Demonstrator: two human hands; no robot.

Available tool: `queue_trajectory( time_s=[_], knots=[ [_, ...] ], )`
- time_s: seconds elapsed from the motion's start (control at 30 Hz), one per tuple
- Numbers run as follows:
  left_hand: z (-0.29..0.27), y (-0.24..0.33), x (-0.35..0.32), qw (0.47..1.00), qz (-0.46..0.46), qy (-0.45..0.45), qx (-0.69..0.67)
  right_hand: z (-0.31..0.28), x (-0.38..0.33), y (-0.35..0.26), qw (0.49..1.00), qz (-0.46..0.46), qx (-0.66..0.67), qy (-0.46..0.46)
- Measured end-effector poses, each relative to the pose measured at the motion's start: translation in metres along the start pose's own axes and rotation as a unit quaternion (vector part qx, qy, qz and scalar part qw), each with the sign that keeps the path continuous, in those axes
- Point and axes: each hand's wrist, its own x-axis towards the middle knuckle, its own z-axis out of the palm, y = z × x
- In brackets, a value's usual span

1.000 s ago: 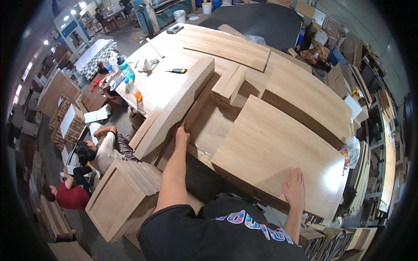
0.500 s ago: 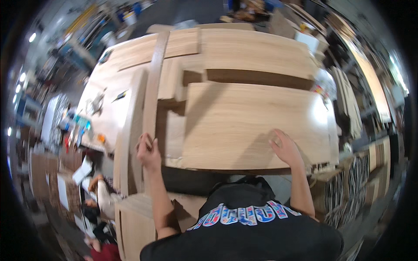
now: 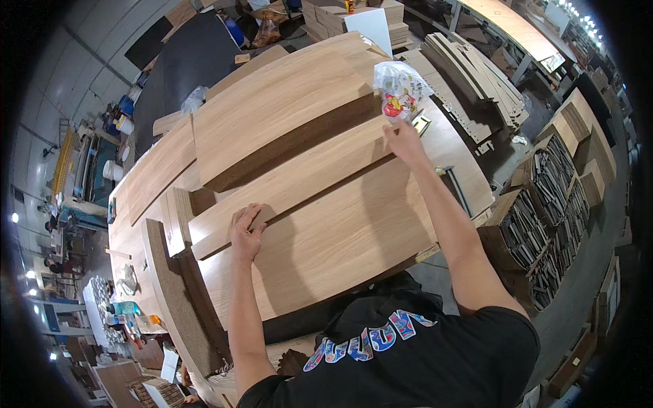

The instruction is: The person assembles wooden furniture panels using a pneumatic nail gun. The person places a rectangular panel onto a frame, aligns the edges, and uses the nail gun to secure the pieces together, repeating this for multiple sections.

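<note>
Both arms reach forward from the lower edge, nearly straight, over a large wooden panel (image 3: 340, 238) that lies on top of a stack of boards on the worktop. The left hand (image 3: 246, 234) rests palm down near the panel's left edge, its fingers together and curled over the near edge of a narrower wooden board (image 3: 292, 183) that lies along the panel's far side. The right hand (image 3: 403, 141) is stretched farther out, at the right end of that same board, fingers bent onto its end; whether they clamp it or only press on it cannot be told. Just beyond the right hand a clear plastic bag (image 3: 400, 88) with a coloured print sits near the worktop's right far corner. Beyond the narrow board a dark gap separates it from another broad panel (image 3: 286, 102) lying toward the far edge. The near panel's surface between the two hands is bare wood. To the left, long planks (image 3: 163, 272) run beside the stack; off the right edge stand racks of stacked parts (image 3: 544, 217).
</note>
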Motion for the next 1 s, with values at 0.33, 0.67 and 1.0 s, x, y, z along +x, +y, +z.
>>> queue_trajectory(
  time_s=[0.33, 0.67, 1.0],
  knots=[
    [0.010, -0.036, 0.065, 0.998, -0.054, -0.022, 0.034, 0.008, 0.029, 0.031, 0.997, 0.060, 0.031, 0.027],
    [0.028, 0.006, 0.123, 0.973, -0.036, -0.057, 0.223, 0.033, 0.050, 0.040, 0.978, -0.057, -0.061, 0.190],
    [0.040, -0.007, 0.105, 0.967, 0.024, 0.011, 0.252, 0.020, 0.037, 0.027, 0.993, 0.019, 0.000, 0.113]
  ],
)
